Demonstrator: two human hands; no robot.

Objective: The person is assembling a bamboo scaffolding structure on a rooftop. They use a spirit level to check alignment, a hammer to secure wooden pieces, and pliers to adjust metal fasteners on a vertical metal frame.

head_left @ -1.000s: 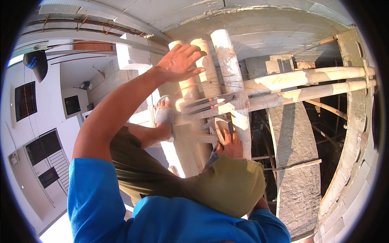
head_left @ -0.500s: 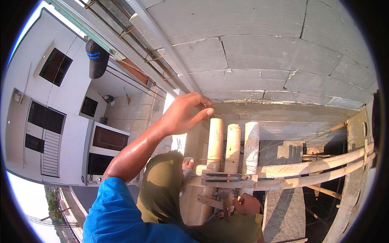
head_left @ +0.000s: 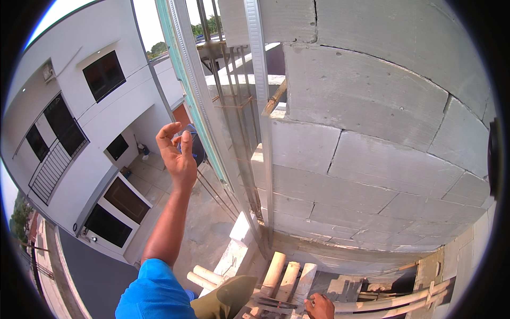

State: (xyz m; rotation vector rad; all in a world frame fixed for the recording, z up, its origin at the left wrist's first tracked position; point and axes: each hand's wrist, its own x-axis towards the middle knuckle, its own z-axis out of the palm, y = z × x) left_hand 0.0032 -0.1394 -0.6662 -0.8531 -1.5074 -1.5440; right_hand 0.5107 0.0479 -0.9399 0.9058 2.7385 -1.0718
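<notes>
Grey block wall [head_left: 372,159] now fills the right side; before, more of the poles showed. The left hand [head_left: 178,151] is up higher now, fingers open wide, holding nothing. The right hand [head_left: 319,307] grips the scaffold bars [head_left: 393,304], near and low. Three pale poles [head_left: 289,276] stand beside it.

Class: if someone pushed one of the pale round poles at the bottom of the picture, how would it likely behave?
The pale round poles look stiff, likely wooden, so they probably would not flex. Being round, one might roll if loose. The right hand rests near them; crossed poles may hold them in place.
</notes>
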